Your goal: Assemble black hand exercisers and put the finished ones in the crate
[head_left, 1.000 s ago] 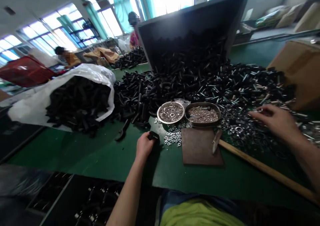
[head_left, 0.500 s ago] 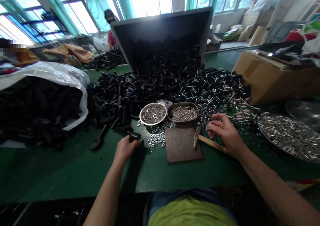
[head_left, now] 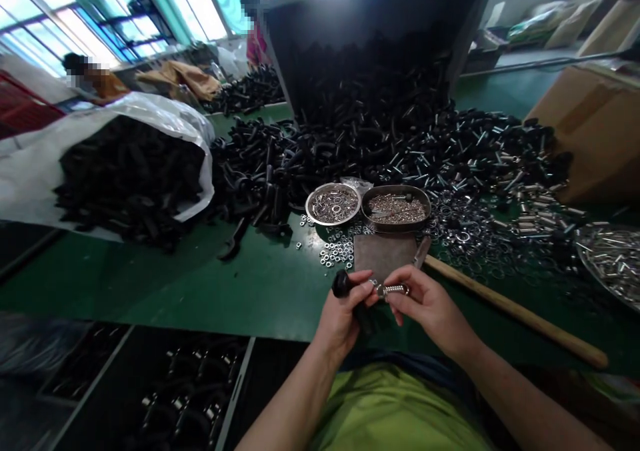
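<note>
My left hand (head_left: 336,318) is closed around a black part with a rounded end (head_left: 342,283); its lower portion is hidden behind the fingers. A small shiny ring shows at my left fingertips. Between thumb and fingers, my right hand (head_left: 434,308) pinches a ribbed silver piece that looks like a coil spring (head_left: 395,290). Both hands meet in front of the table edge, the metal piece close against the black part. Just behind them lies a square metal plate (head_left: 383,252), with a hammer (head_left: 515,303) beside it, its handle stretching to the right.
A round dish of rings (head_left: 308,212) and an oval tin of small parts (head_left: 364,219) stand behind the plate. Loose nuts (head_left: 334,250) lie left of it. Black handles heap around a tipped bin (head_left: 287,71). A plastic bag (head_left: 207,188), cardboard box (head_left: 590,131) and two people are farther off.
Both hands have come together in front of the plate, the left moving right and the right moving left. The silver ribbed piece now shows in the right hand. The view has shifted.
</note>
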`<state>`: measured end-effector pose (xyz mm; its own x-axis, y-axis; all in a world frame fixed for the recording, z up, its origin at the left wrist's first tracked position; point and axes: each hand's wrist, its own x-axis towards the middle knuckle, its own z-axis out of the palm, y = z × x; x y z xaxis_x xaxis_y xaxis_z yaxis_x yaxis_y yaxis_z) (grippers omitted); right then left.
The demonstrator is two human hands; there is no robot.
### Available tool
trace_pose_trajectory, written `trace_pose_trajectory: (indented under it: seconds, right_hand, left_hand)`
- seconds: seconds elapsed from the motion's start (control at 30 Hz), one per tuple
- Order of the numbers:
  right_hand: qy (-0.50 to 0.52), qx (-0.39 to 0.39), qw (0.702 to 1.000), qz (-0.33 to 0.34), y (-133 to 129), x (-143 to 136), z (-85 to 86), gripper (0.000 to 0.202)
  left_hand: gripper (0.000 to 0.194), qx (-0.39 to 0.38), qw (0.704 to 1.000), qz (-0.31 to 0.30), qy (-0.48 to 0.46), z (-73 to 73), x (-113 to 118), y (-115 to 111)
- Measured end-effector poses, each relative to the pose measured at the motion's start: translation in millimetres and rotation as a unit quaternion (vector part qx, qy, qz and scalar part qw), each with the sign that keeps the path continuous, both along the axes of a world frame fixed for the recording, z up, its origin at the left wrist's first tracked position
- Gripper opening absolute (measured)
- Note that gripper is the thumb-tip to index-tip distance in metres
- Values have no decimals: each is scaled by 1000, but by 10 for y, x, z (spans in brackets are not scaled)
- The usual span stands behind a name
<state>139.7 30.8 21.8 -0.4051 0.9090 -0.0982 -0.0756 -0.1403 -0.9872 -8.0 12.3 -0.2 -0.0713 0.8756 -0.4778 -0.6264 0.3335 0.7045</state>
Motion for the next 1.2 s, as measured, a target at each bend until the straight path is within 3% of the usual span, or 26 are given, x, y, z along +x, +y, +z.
trace_pose_trajectory:
  seconds: [0.2,0.3,0.4,0.53,0.6,0.67,0.8,0.93,1.2]
  right_hand:
    - [6,-20,1000,-3,13,-11,-48,24]
    - [34,-68,997,-13,27,-20,-105,26]
    - [71,-106,991,-42,68,-7,-155,27]
    - [-35,0,996,-79,169,77,-128,24]
    - [-88,54,991,-81,207,123,-55,22]
    - [-113,85,986,-86,219,148,44,20]
    - [-91,97,988,-77,173,124,210,19]
    - [-111,116,985,-58,116,66,237,17]
    - [-193,163,964,-87,82,74,186,13]
  left_hand:
    - [24,61,998,-12,26,-28,54,-35]
    - [24,64,997,-21,48,-34,39,-39]
    - [19,95,984,-50,140,-47,4,-37]
    - [14,132,944,-83,289,-67,5,-36]
    - [19,84,963,-97,237,-75,50,-40]
    - [24,16,987,-113,111,-77,116,-43]
    - [29,-58,986,-137,-69,-64,245,-22]
    - [28,-47,985,-141,-88,-39,320,6]
    - [28,-11,987,-157,-38,-12,300,-51]
